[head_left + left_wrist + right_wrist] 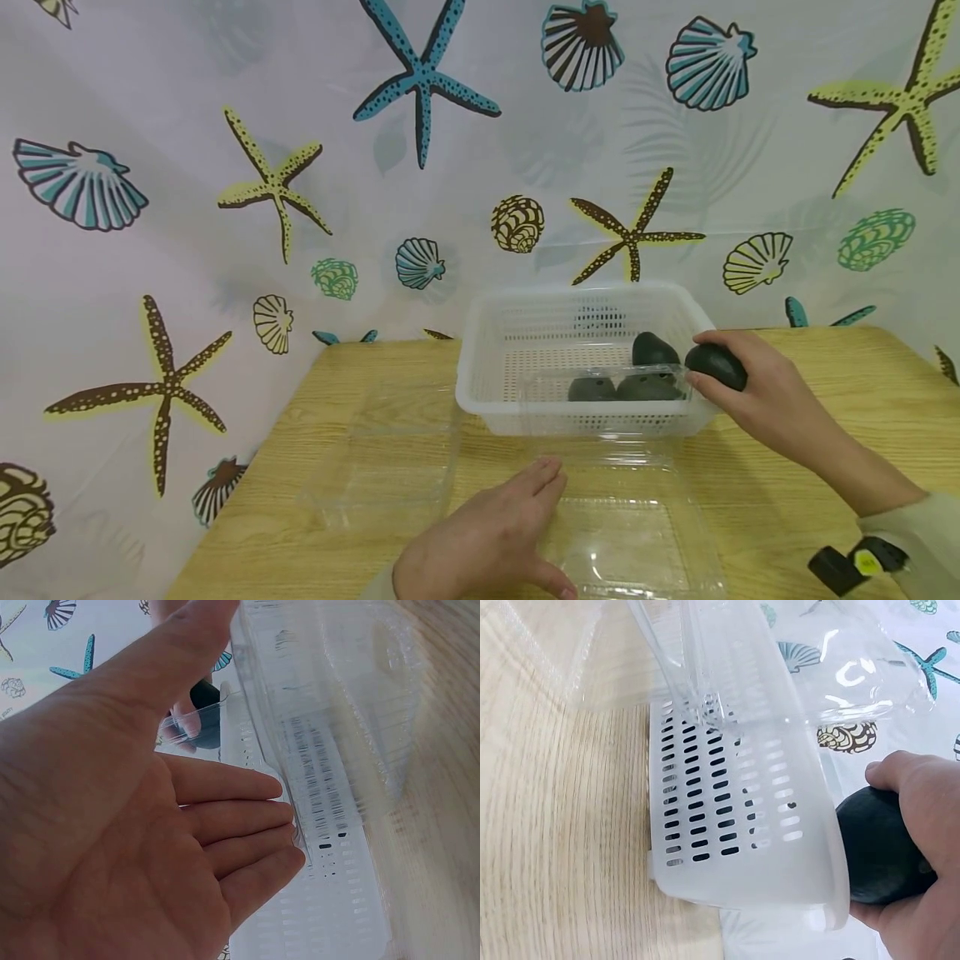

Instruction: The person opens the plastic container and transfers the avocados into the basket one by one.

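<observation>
Wood-grain laminate is covering the counter [810,417], pale yellowish with darker streaks, and behind it a white curtain [225,125] printed with starfish and seashells in blue, green and brown is hanging as the backdrop.

A white slotted plastic basket [585,421] is sitting near the middle of the counter. Three dark avocados [651,348] are lying inside it toward the right end, two along the front wall and one behind them. A clear plastic clamshell container [637,550] is lying open just in front of the basket, its other half [390,467] spreading out to the left; one edge seems to be leaning up against the basket's front wall.

The right hand [757,392] is curling its fingers around a fourth dark avocado [716,365], holding it right at the basket's right rim. In the right wrist view that avocado [881,847] is sitting just outside the basket wall, thumb on top.

The left hand [487,542] is lying flat and relaxed, fingers straight, resting on the clear container's near edge and gripping nothing. From the left wrist view the fingertips [289,825] are touching the clear plastic.
</observation>
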Motion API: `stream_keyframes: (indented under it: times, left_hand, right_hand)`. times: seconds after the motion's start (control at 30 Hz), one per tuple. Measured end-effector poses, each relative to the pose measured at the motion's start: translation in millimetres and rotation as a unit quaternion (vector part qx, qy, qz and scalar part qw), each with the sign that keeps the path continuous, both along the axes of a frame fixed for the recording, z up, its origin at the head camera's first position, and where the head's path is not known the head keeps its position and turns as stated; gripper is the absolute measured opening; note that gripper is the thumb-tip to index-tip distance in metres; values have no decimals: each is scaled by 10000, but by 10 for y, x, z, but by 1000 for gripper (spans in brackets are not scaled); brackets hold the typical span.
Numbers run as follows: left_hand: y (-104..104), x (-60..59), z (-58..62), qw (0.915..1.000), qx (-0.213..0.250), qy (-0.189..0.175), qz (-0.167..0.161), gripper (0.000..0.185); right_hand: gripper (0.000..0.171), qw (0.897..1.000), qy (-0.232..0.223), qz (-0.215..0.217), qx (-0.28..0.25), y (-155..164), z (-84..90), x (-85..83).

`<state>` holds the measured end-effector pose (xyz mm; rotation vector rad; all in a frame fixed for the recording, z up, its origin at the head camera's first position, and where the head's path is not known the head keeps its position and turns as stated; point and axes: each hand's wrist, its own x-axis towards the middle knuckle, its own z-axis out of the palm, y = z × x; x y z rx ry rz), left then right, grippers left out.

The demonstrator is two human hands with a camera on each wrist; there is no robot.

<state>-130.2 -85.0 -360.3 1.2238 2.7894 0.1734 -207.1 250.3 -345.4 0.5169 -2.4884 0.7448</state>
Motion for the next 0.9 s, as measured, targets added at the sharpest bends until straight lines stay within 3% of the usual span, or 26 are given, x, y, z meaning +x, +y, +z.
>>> stream_keyframes:
  times: [0.43,0.9]
  left_hand:
    - [5,-5,-10,9999,-60,-67,125,109]
    - [-11,-7,-4,10000,-70,-15,41,106]
  right_hand:
    - [44,9979,-345,455,294,22,-63,-189]
    - [40,9878,-990,555,1065,-22,-17,-345]
